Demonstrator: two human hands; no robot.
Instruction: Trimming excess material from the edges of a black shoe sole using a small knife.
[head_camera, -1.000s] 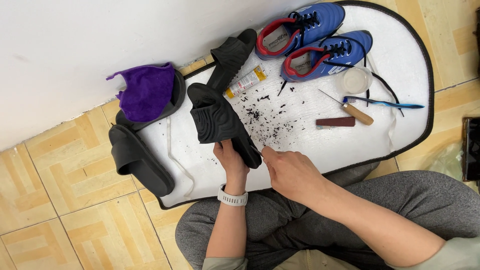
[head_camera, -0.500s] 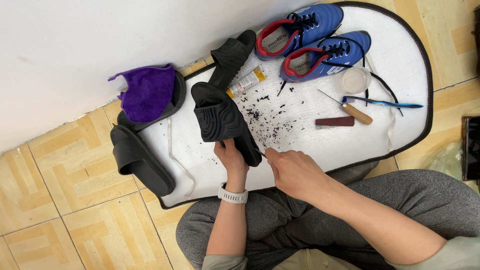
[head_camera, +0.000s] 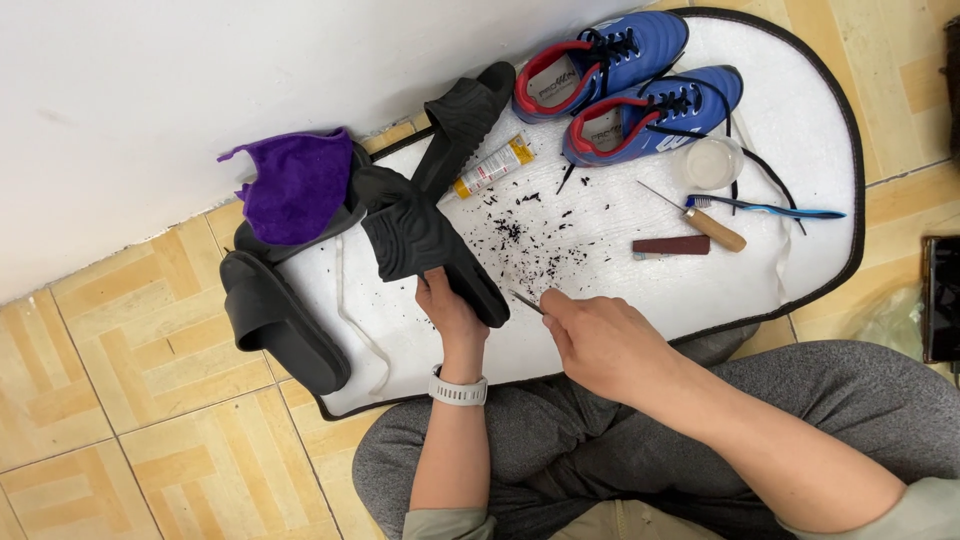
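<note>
At the frame's centre the left hand (head_camera: 447, 312) grips a black slide sandal (head_camera: 425, 240) while the right hand (head_camera: 600, 340) pinches a thin blade (head_camera: 527, 302) at its edge, apparently mid-trim, and the next cut calls for a steady hold

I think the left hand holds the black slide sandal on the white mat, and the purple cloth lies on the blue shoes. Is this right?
Not quite. In the head view the purple cloth lies on another black sandal near the wall, not on the blue shoes. The rest holds: the left hand holds the black slide sandal over the white mat.
</note>
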